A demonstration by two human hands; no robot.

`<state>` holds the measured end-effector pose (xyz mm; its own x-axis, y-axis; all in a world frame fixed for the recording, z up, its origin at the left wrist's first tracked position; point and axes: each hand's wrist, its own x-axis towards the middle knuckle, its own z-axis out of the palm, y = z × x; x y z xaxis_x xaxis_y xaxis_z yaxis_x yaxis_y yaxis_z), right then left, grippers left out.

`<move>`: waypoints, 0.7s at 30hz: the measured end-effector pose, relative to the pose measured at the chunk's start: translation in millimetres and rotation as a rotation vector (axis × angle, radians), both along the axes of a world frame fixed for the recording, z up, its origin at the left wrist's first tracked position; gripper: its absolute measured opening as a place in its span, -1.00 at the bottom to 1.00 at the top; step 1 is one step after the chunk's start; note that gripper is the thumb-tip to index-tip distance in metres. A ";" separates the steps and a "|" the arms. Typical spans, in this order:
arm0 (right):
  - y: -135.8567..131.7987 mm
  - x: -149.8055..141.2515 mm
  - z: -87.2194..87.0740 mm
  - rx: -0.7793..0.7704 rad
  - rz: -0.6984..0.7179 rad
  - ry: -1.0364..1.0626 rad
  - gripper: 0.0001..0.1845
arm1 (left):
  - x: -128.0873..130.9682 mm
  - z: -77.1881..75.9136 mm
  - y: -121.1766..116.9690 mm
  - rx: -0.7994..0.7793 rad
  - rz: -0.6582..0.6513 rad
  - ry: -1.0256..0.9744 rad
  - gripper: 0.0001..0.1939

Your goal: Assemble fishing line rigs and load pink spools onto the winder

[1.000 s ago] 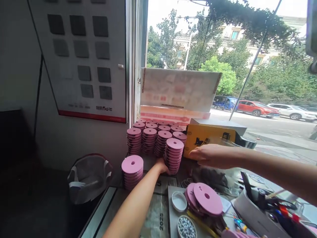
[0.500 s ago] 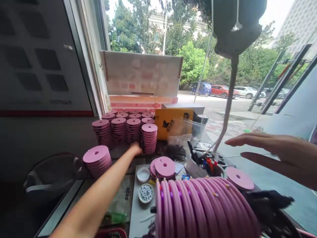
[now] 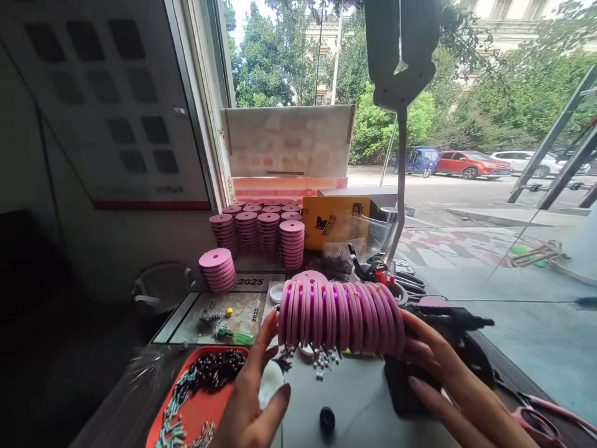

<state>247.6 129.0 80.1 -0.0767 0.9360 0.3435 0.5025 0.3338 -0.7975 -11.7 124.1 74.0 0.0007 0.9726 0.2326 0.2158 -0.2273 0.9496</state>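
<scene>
A row of pink spools lies sideways in front of me, disc against disc, with bits of purple and yellow along its top. My left hand grips its left end, fingers behind and thumb in front. At the right end my right hand presses its fingers against the last disc. Under the row, small white beads show on a pale board. A dark round cap sits on that board. Beside the right hand is a black device, partly hidden.
Stacked pink spools stand by the window, one shorter stack nearer. A red tray holds dark and teal small parts. At the back are a yellow box and a lamp stand; pink-handled scissors lie right.
My left hand has come back from the rear stacks to the row's left end. My right hand, empty and raised before, is now at its right end. The row appears farther from me.
</scene>
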 end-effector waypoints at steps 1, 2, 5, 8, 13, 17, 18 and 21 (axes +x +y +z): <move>-2.3 -3.1 3.9 -0.010 0.013 0.010 -0.37 | 5.5 -1.2 -0.7 -0.006 -0.015 0.002 -0.35; -4.4 -4.6 7.2 -0.017 0.020 0.012 -0.38 | 9.5 -1.3 -0.5 -0.012 -0.023 0.007 -0.34; -8.0 -3.7 12.3 -0.016 0.033 -0.001 -0.41 | 13.1 0.9 1.7 -0.007 0.008 0.021 -0.32; -8.4 -1.9 10.7 -0.038 0.069 0.028 -0.43 | 8.9 2.4 4.0 0.011 0.061 0.020 -0.31; -6.7 -6.3 6.0 -0.060 -0.009 0.068 -0.39 | 2.0 4.0 4.3 0.024 -0.008 0.058 -0.32; -4.9 -9.3 8.5 -0.055 0.006 0.039 -0.38 | 4.2 8.9 1.4 0.011 -0.091 0.078 -0.30; -4.6 -9.7 10.0 -0.050 0.022 0.038 -0.39 | 5.3 10.2 0.7 0.012 -0.087 0.074 -0.31; -4.6 -11.4 16.1 -0.040 0.064 0.038 -0.40 | 7.9 12.9 0.0 0.020 -0.035 0.052 -0.34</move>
<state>236.2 124.4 96.2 -0.1240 0.9429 0.3092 0.4506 0.3311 -0.8290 -3.7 124.1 86.9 0.0472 0.9670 0.2505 0.2560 -0.2541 0.9327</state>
